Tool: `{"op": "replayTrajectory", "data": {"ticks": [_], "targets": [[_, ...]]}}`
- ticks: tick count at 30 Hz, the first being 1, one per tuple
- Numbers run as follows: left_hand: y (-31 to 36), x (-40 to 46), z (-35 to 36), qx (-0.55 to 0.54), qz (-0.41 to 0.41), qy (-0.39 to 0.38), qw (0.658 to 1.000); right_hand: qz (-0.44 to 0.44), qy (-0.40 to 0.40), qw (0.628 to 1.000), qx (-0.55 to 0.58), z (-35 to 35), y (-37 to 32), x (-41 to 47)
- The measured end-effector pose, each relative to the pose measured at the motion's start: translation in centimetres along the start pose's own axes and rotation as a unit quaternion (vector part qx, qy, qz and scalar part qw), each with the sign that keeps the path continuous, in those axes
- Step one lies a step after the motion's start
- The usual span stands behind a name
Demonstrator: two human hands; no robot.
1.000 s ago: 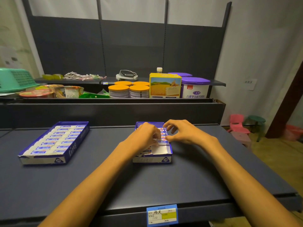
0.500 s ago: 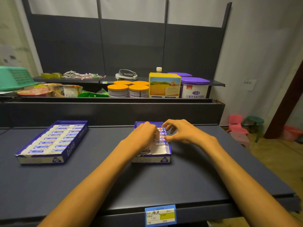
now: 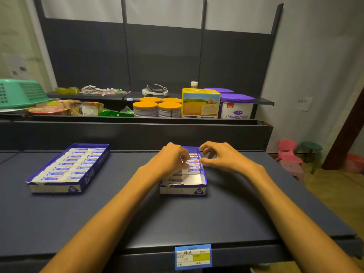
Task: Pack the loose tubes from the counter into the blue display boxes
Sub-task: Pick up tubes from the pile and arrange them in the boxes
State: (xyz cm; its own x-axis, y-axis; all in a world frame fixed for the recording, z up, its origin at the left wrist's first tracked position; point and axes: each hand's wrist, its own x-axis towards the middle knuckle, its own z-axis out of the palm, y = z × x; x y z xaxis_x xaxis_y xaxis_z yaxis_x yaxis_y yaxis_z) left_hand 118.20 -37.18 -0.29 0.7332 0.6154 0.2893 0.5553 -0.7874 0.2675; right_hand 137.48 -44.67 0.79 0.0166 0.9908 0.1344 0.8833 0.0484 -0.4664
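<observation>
Two blue display boxes stand on the dark counter (image 3: 226, 213). The left box (image 3: 86, 177) is filled with rows of white-and-blue tubes (image 3: 65, 164). The middle box (image 3: 183, 191) holds tubes (image 3: 194, 170) in its far part, and its near right corner shows bare white bottom. My left hand (image 3: 171, 160) reaches into this box, its fingers curled round a tube in the row. My right hand (image 3: 218, 158) hovers at the box's right wall with loosely curled fingers, and its thumb touches the same tube's end. I see no loose tubes on the counter.
A raised ledge (image 3: 137, 133) runs behind the counter. On the shelf behind it stand orange-lidded cans (image 3: 157, 109), a yellow carton (image 3: 201, 103), a purple-lidded tub (image 3: 236, 106) and a green basket (image 3: 19, 93). A blue price tag (image 3: 193, 257) hangs on the front edge. Small stools (image 3: 289, 154) stand at the right.
Both hands stayed over the middle box and shifted slightly toward its far end. The tube between them has settled lower into the row.
</observation>
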Motion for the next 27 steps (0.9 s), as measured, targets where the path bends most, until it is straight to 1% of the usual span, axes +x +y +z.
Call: {"op": "replayTrajectory", "data": {"ticks": [4,7,12,18,23,27], "targets": [[-1.2,-1.5,-2.0,-0.006,-0.042,0.071,0.997,-0.001,0.041,0.999,-0.006,-0.9,0.1,-0.4],[-2.1,-3.3,-3.3,-0.001,-0.080,0.092,0.993,-0.009,0.046,0.999,-0.006,-0.5,-0.7,-0.7],[-3.2,-7.2,-4.8,0.042,-0.128,0.095,0.986,-0.045,0.043,0.998,-0.023,1.7,-3.6,-0.7],[-4.8,-13.0,-6.6,0.089,-0.173,0.071,0.978,-0.115,0.043,0.990,-0.074,4.3,-9.3,-0.9],[-6.5,-18.1,-8.2,0.123,-0.195,0.075,0.970,-0.171,0.035,0.977,-0.120,7.2,-14.6,-1.1],[-8.7,-23.9,-10.9,0.151,-0.224,0.084,0.959,-0.197,0.031,0.969,-0.148,10.4,-20.4,-1.1]]}}
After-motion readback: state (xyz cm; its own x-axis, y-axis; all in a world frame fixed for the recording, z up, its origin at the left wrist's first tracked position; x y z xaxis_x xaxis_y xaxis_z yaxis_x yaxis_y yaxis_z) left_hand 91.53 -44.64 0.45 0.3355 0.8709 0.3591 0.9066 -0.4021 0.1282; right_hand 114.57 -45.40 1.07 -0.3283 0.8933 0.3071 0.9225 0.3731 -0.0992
